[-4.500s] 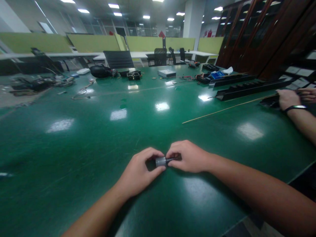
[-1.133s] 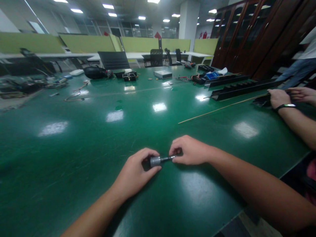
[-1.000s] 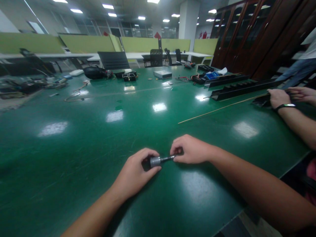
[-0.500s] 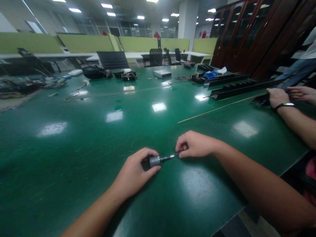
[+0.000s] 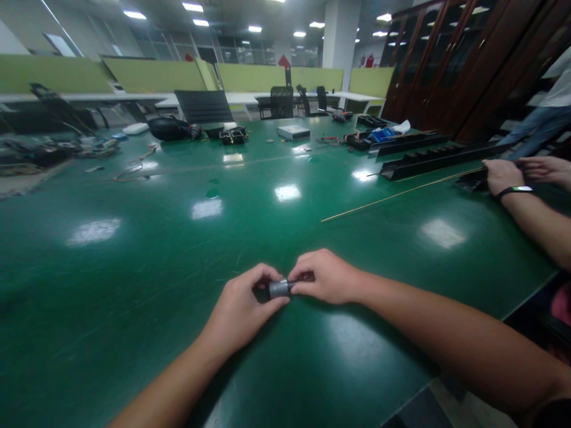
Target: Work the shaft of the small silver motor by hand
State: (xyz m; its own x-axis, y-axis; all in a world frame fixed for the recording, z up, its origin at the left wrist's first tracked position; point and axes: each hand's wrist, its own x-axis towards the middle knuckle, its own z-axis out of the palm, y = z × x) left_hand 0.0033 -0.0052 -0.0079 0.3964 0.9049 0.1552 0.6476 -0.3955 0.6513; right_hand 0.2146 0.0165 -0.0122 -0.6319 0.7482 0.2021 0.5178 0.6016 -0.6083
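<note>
"In the head view, where's the grey cylinder (image 5: 279,289)?"

"Between the thumb and fingers of the left hand (image 5: 238,306), which pinches it low over the green table (image 5: 134,297). Whether it touches the tabletop, I can't tell."

"And the right hand (image 5: 328,278)?"

"Just beside it, thumb and fingers pinching the dark shaft (image 5: 291,286) at the cylinder's end."

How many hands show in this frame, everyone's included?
4. The wearer's left hand holds a grey cylinder; the right hand is at its right end. At far right are a co-worker's wristbanded hand and other hand. More may be hidden.
</note>
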